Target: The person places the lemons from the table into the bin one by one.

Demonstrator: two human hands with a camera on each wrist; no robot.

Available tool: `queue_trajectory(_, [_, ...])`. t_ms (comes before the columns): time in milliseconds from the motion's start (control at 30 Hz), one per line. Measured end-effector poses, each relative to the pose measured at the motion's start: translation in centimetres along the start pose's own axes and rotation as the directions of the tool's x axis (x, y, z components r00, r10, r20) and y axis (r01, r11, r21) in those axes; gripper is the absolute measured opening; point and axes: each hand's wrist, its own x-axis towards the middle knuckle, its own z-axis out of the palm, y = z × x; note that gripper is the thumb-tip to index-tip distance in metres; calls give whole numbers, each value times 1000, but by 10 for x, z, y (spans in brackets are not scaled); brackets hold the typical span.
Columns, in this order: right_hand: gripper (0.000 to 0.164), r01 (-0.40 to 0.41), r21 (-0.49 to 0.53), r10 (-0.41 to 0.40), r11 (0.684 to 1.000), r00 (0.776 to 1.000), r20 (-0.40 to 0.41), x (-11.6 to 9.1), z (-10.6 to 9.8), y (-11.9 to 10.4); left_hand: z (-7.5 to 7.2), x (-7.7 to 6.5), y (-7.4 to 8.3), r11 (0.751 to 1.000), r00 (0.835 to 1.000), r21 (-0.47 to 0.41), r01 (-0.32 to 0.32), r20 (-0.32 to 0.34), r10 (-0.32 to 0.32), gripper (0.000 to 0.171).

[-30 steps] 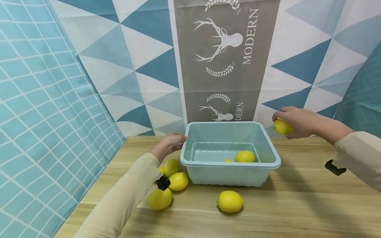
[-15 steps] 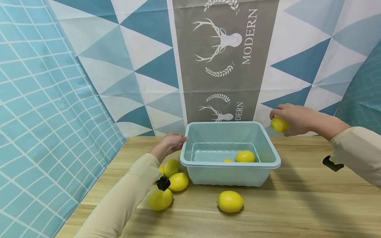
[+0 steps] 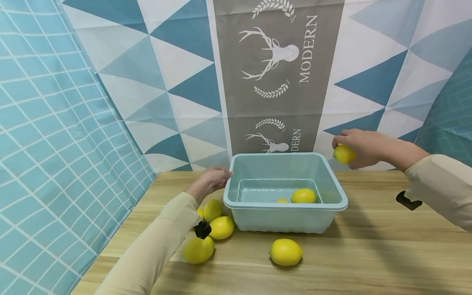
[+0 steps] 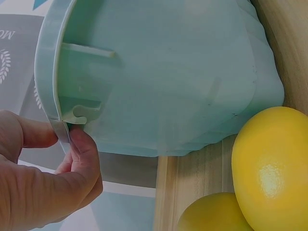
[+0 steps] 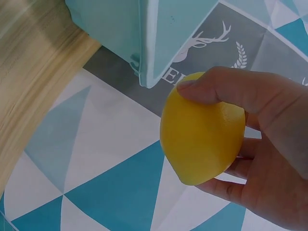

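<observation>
Progress: partway, as I'd read it – lemons are split three ways: in the bin, in a hand, on the table.
Bin: pale blue-green tub (image 3: 284, 221), upright, open top, standing on the wood table (image 3: 368, 266) with its back edge near the patterned backdrop (image 3: 191, 53).
In bin: two lemons show – a near-whole lemon (image 3: 303, 196) toward the right end, and just the top of a yellow piece (image 3: 282, 200) beside it. Front rim cuts off the view, so there may be more in there; much of the floor that shows is bare.
Right hand: right hand (image 3: 365, 147) has thumb and fingers curled round the held lemon (image 3: 344, 154); raised off the table, outside the bin, just right of its rim, apart from it.
Left hand: left hand (image 3: 215, 177) pinches the left rim, thumb against fingertips with only the rim's thickness between; no lemon in it.
Outside, left: three lemons clear enough – upper lemon (image 3: 213, 210), middle lemon (image 3: 221, 228) near the bin wall, lower lemon (image 3: 198, 250). A fourth, sleeve-side lemon (image 3: 200, 213) is mostly hidden by the arm.
Outside, front: lone lemon (image 3: 286, 252), on its side, apart from the bin.
Remaining outside: five on the table by my count, plus the one in hand.
</observation>
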Motion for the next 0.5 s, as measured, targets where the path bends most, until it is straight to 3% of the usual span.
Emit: queue_trajectory(500, [52,-18,32,16,999,999,43,9,-6,-5,0,0,-2,1000,1000,10,-8,-4,9,36])
